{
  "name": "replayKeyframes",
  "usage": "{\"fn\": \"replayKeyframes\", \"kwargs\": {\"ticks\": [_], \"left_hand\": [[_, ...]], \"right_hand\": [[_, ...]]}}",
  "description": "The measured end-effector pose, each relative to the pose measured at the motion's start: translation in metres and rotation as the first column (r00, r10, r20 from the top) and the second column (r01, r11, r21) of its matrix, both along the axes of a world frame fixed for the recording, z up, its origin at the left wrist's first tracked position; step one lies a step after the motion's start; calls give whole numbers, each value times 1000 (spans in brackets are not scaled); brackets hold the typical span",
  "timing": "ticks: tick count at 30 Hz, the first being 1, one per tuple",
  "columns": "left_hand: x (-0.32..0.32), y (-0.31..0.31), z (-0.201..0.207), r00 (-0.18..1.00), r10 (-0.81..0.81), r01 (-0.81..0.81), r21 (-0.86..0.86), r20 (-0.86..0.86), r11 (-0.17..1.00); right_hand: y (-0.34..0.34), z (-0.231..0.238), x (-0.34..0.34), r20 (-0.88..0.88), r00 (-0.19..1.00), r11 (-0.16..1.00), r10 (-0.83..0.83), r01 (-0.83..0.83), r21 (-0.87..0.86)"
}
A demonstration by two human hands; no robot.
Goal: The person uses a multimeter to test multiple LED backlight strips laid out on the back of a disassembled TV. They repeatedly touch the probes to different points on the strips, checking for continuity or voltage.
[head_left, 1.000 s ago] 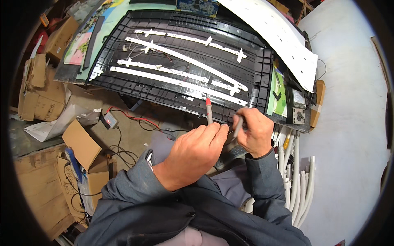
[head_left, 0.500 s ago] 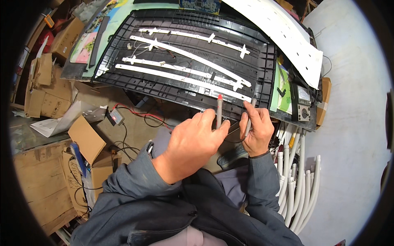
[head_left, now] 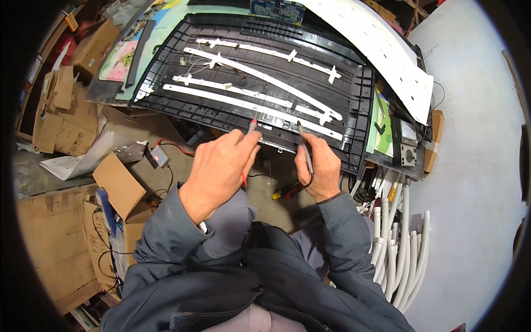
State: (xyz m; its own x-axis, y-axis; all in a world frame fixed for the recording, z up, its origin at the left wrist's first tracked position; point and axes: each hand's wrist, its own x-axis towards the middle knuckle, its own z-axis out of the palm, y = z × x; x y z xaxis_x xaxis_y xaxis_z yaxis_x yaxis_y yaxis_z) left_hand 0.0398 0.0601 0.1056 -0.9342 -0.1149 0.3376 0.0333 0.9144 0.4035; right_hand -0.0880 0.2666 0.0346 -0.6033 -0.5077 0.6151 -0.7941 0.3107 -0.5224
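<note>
My left hand [head_left: 217, 166] is closed around a grey test probe with a red tip [head_left: 252, 126], and a red lead hangs below that hand. In my right hand [head_left: 322, 169] is a second grey test probe [head_left: 306, 152] with a dark tip and a dark lead. Both tips are at or just over the nearest white LED strip [head_left: 221, 98]; whether they touch it I cannot tell. This strip and several other LED strips [head_left: 265, 76] lie in a black television back shell [head_left: 362, 110], one set at a slant, with thin wires among them.
An analog multimeter [head_left: 408, 152] rests right of the shell, below a large white perforated sheet [head_left: 381, 50]. White tubes [head_left: 406, 243] stand at the right beside a pale wall. Cardboard boxes [head_left: 66, 124] fill the left. A yellow-and-red handled tool [head_left: 285, 193] lies on the floor.
Both hands with their probes have moved left along the nearest strip, away from its right end. The view has shifted slightly, and the tool on the floor has come into sight.
</note>
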Motion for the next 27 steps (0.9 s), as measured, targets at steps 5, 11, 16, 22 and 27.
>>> {"fn": "replayKeyframes", "kwargs": {"ticks": [5,11,16,22,27], "left_hand": [[-6,-11,-16,1000,-4,10,192,-29,981],[-19,-35,-54,987,-80,104,177,-139,979],[-25,-46,-85,969,-132,165,154,-207,974],[-28,-43,-94,975,-91,133,206,-201,969],[-31,-44,-99,973,-78,122,196,-217,973]], "right_hand": [[-11,-11,-4,33,999,1000,22,-21,-12],[-20,-17,-5,88,995,998,53,-54,11],[-28,-19,-6,82,995,999,50,-49,-19],[-34,-26,-7,70,997,999,37,-36,-20],[-36,-28,-8,63,997,999,40,-39,-14]]}}
